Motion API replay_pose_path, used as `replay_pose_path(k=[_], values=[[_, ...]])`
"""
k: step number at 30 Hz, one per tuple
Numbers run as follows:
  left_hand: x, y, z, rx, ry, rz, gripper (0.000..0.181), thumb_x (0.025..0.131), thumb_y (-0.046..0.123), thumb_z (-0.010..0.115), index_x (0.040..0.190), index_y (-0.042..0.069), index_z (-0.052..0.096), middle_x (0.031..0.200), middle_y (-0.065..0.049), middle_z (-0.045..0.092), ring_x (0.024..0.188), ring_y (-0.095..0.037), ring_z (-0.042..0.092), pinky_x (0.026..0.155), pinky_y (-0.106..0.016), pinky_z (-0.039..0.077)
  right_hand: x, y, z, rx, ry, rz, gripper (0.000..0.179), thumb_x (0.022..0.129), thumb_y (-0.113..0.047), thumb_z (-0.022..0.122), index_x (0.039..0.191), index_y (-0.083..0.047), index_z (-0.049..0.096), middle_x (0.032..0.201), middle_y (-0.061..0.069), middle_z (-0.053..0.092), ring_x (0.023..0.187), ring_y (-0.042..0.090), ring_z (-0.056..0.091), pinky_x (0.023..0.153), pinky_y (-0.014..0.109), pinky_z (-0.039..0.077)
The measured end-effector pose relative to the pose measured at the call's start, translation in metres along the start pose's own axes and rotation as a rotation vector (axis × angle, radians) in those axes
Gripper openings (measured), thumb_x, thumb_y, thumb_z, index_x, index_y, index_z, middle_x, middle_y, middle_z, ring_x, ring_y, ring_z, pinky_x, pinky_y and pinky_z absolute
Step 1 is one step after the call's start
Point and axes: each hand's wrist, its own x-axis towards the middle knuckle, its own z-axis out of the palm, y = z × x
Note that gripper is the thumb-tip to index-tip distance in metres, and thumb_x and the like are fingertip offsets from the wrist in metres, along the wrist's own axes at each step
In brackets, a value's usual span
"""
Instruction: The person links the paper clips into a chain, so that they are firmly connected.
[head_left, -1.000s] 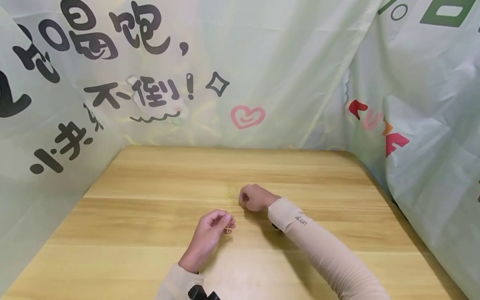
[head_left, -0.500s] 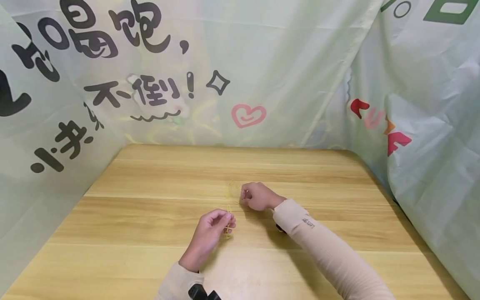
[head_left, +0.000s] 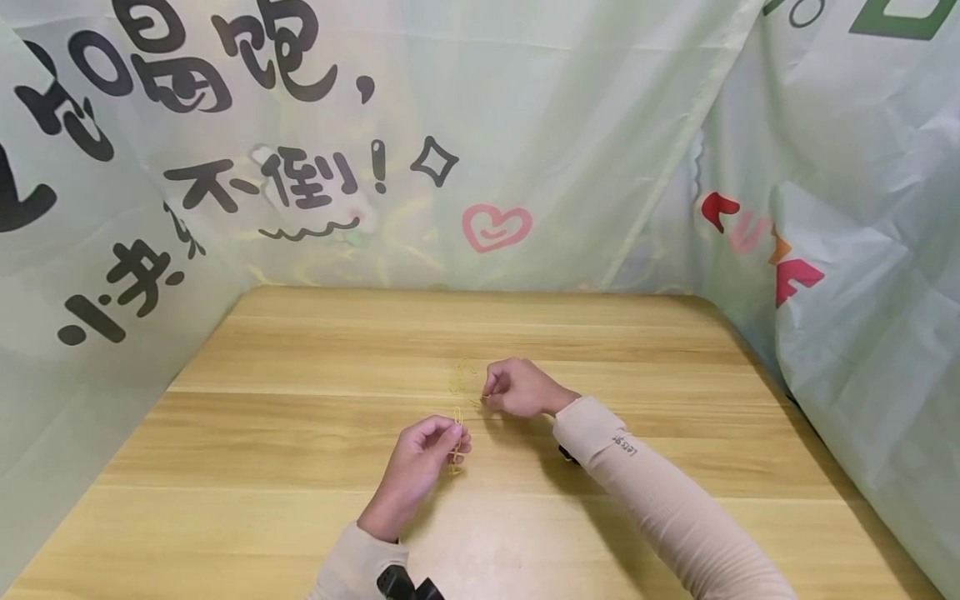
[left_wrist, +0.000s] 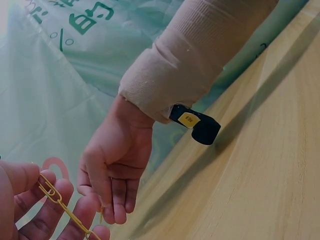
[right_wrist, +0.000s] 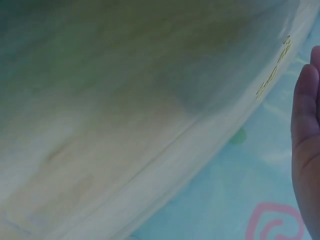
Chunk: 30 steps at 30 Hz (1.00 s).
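Note:
My left hand pinches a short chain of linked yellow paper clips between thumb and fingers. Part of the chain hangs down below the fingers in the head view. Farther forward and to the right, my right hand pinches a single yellow paper clip just over the table, thumb and index finger together. Several loose yellow paper clips lie on the wood left of the right hand, faint against the grain in the head view. The right wrist view shows only the edge of that hand, its fingertips hidden.
The wooden table spreads around both hands. Printed cloth sheets hang along its back and sides. A black wrist camera with a yellow label sits at the right cuff.
My right hand has drawn slightly up and to the right from the loose clips, with a clip now showing at its fingertips. The left hand and its chain have stayed almost still.

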Motion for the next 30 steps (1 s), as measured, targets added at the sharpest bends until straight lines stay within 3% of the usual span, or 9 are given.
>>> replay_pose_path(k=[6,13,18,23,27,30], values=[[-0.001,0.000,0.000,0.002,-0.019,0.024,0.019,0.098,0.008,0.056,0.101,-0.011,0.060,0.100,-0.024,0.063,0.087,-0.020,0.064,0.079,-0.038,0.055,0.000,-0.001,0.000,-0.002,0.024,0.002,0.005,0.082,-0.003,0.069,0.081,-0.007,0.066,0.075,-0.001,0.069,0.066,0.011,0.061,0.063,0.029,0.051],[0.000,0.000,-0.001,0.002,-0.019,0.010,0.020,0.099,0.007,0.054,0.102,-0.012,0.059,0.099,-0.023,0.063,0.087,-0.020,0.064,0.081,-0.040,0.055,0.002,-0.008,-0.001,0.025,0.037,-0.044,0.024,0.090,0.003,0.058,0.112,0.002,0.067,0.080,0.010,0.070,0.062,0.015,0.061,0.056,0.025,0.048],[0.000,0.000,-0.001,-0.005,-0.010,0.010,0.019,0.098,0.005,0.055,0.101,-0.013,0.060,0.098,-0.023,0.063,0.087,-0.021,0.063,0.079,-0.039,0.055,0.001,-0.012,-0.001,0.046,0.048,-0.047,0.021,0.092,0.002,0.057,0.110,0.004,0.067,0.081,0.014,0.069,0.067,0.022,0.064,0.055,0.024,0.047],[0.000,-0.001,-0.001,-0.003,-0.010,0.010,0.020,0.099,0.005,0.054,0.102,-0.013,0.059,0.099,-0.024,0.063,0.087,-0.022,0.064,0.080,-0.040,0.055,-0.002,-0.013,-0.001,0.046,0.077,-0.059,0.026,0.092,0.004,0.053,0.114,0.003,0.066,0.084,0.016,0.067,0.065,0.021,0.059,0.056,0.024,0.046],[0.000,-0.002,-0.002,0.008,-0.012,0.007,0.020,0.099,0.006,0.054,0.102,-0.013,0.060,0.100,-0.025,0.063,0.088,-0.022,0.064,0.081,-0.042,0.055,-0.005,-0.014,0.000,0.053,0.103,-0.046,0.018,0.093,0.004,0.055,0.107,0.004,0.067,0.094,0.017,0.068,0.077,0.024,0.062,0.064,0.027,0.050],[0.001,-0.002,-0.003,0.009,-0.012,0.010,0.020,0.099,0.007,0.055,0.101,-0.012,0.060,0.100,-0.026,0.063,0.087,-0.021,0.064,0.081,-0.042,0.055,-0.007,-0.015,0.000,0.057,0.118,-0.045,0.013,0.093,0.004,0.057,0.101,0.004,0.066,0.095,0.017,0.067,0.077,0.023,0.062,0.066,0.029,0.052]])
